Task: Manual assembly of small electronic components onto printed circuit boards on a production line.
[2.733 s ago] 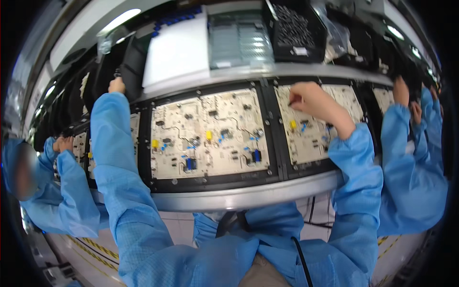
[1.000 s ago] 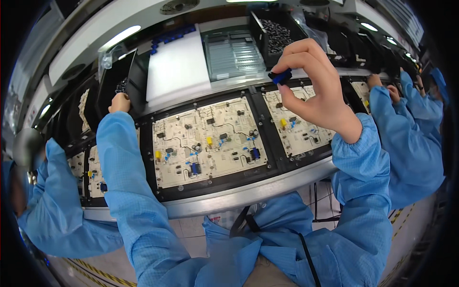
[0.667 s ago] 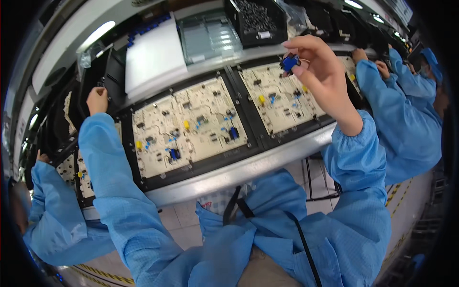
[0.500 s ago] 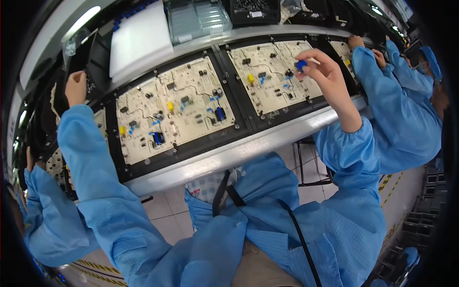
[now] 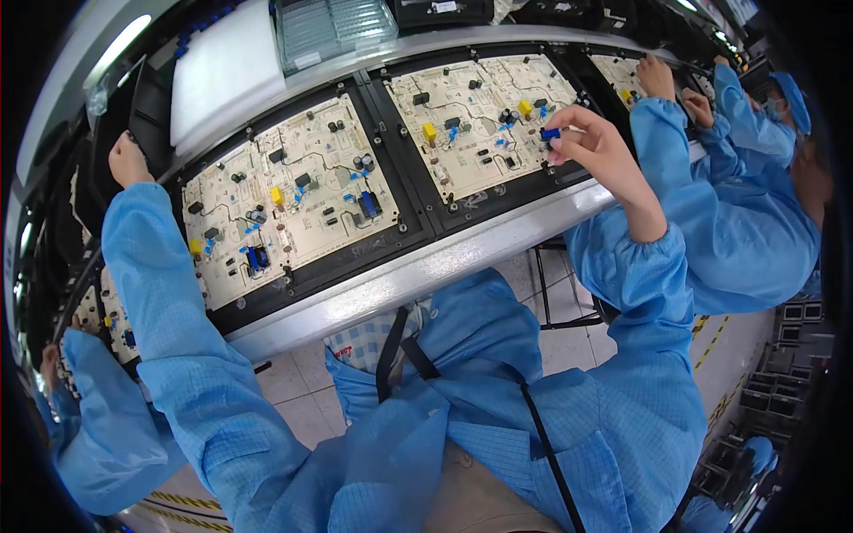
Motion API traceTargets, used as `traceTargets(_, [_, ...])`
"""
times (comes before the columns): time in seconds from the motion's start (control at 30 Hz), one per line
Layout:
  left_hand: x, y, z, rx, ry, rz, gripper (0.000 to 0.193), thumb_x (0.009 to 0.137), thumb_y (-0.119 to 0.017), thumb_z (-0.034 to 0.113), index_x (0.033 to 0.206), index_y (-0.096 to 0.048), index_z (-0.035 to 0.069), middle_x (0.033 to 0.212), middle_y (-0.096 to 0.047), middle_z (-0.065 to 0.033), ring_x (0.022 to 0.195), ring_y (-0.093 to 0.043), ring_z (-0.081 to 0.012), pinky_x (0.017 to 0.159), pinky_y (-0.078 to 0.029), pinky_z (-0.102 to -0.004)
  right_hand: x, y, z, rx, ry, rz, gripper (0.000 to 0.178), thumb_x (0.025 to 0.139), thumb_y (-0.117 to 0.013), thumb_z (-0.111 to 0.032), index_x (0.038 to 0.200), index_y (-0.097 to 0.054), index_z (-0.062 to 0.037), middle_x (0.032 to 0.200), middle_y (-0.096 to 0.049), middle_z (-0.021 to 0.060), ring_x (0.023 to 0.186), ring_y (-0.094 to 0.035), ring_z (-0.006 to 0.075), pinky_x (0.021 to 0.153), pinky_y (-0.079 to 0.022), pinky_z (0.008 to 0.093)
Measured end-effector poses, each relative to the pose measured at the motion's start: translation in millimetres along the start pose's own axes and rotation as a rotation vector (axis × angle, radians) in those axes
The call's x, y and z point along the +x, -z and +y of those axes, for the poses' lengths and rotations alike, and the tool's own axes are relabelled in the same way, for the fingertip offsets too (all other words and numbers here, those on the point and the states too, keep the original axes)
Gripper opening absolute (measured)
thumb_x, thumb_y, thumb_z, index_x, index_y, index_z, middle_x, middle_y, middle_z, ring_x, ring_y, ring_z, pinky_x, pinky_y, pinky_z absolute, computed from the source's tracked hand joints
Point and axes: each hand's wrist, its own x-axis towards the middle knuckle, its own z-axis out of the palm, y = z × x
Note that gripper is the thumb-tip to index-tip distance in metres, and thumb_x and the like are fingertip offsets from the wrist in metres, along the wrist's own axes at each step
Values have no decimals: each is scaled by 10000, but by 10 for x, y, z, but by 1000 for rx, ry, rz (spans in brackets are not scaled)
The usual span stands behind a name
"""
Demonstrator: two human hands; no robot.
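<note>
Between the thumb and fingers of my right hand (image 5: 602,153) is a small blue block-shaped component (image 5: 550,134). I hold it at the near right part of a cream circuit board (image 5: 538,78); whether its pins touch the board is hidden. To the left, a pair of cream circuit boards (image 5: 306,142) carries yellow, black and blue parts, among them a mounted blue block component (image 5: 369,205) and another blue block (image 5: 258,258). My left hand (image 5: 130,163) is raised with curled fingers at a black bin (image 5: 153,120); what it pinches, if anything, I cannot make out.
Black frames (image 5: 418,191) hold the boards behind a metal rail (image 5: 426,271). White foam sheets (image 5: 227,75) and a clear plastic tray (image 5: 333,31) stand at the back. A co-worker's hand (image 5: 656,78) works over boards at right; another co-worker's sleeve (image 5: 102,409) shows at left.
My right hand has lowered the blue component toward the near right part of the board. The boards have shifted left in view. My left hand stays by the black bin.
</note>
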Motion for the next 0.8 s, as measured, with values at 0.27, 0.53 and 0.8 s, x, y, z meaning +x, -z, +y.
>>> traceTargets(0.27, [-185,183,282,-302,187,-110,291,873,-582,266,1051,-655,47,959,-628,-9,848,-553,-94,731,-413,-219,197,-94,22,-353,196,-64,246,809,-655,-40,1032,-554,-25,875,-584,19,803,-544,85,737,-455,214])
traceTargets(0.53, [-822,806,1267,-937,340,-651,221,945,-507,146,1105,-562,4,965,-570,-49,916,-541,-145,821,-437,-241,336,-66,-162,-683,270,-246,384,705,-687,26,1052,-530,-30,935,-627,52,853,-575,158,774,-457,265])
traceTargets(0.8, [-1491,818,1533,-964,264,-749,247,956,-490,162,1158,-518,21,991,-557,-46,940,-536,-139,832,-443,-256,379,-117,-158,-676,202,-272,357,701,-683,64,1004,-516,-22,942,-623,68,904,-601,172,817,-477,278])
